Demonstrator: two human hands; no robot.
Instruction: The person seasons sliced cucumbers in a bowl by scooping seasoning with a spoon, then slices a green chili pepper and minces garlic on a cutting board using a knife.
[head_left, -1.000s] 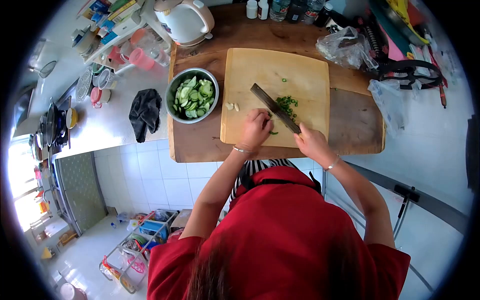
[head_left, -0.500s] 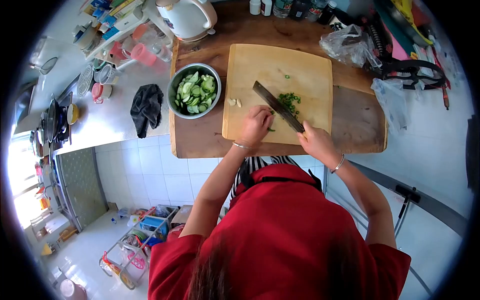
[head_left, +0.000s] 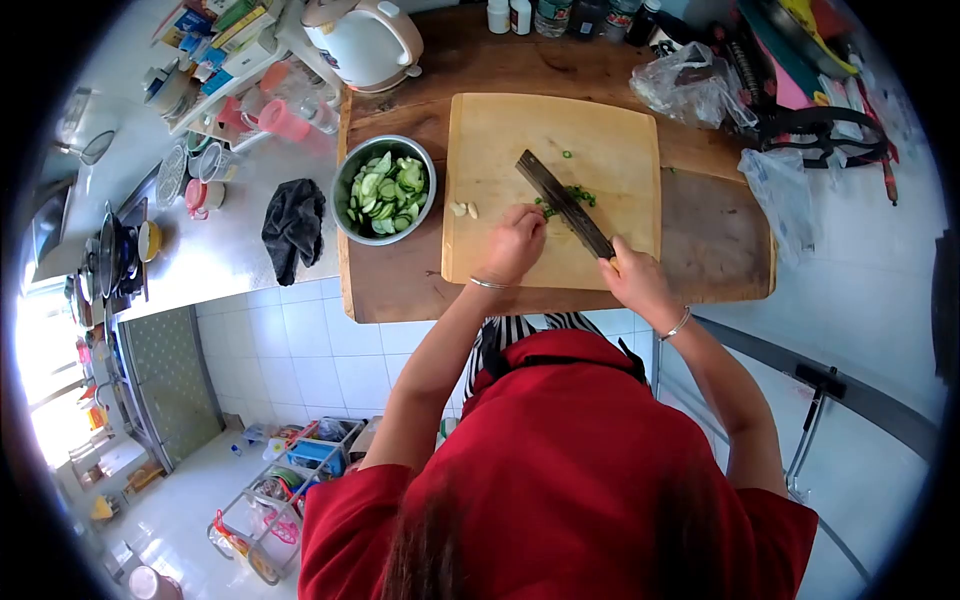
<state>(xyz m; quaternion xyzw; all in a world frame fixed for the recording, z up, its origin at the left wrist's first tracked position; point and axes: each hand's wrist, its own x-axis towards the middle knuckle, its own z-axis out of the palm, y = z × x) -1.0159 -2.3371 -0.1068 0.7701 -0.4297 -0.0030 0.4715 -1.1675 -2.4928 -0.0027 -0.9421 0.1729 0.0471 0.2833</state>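
Observation:
My right hand (head_left: 638, 286) is wrapped round the handle of a cleaver (head_left: 566, 204), its dark blade slanting up and left over the cutting board (head_left: 500, 130). Chopped green pieces (head_left: 582, 196) lie partly behind the blade. Left of the blade, my left hand (head_left: 514, 245) has its fingers drawn together, fingertips down by some green bits; what they pinch, if anything, is hidden. Peeled garlic cloves (head_left: 464, 210) rest near the board's left edge, and one small green ring (head_left: 567, 154) sits higher up on it.
A steel bowl (head_left: 431, 200) of sliced cucumber (head_left: 388, 192) stands left of the board. Behind it is a white kettle (head_left: 362, 45). Several bottles (head_left: 552, 16) line the back. Plastic bags (head_left: 690, 85) lie at the right, and a dark cloth (head_left: 293, 230) on the left counter.
The cleaver's tip has swung up and right, and its blade now covers more of the green pile. My left fingertips have moved slightly up the board. The view has shifted a little.

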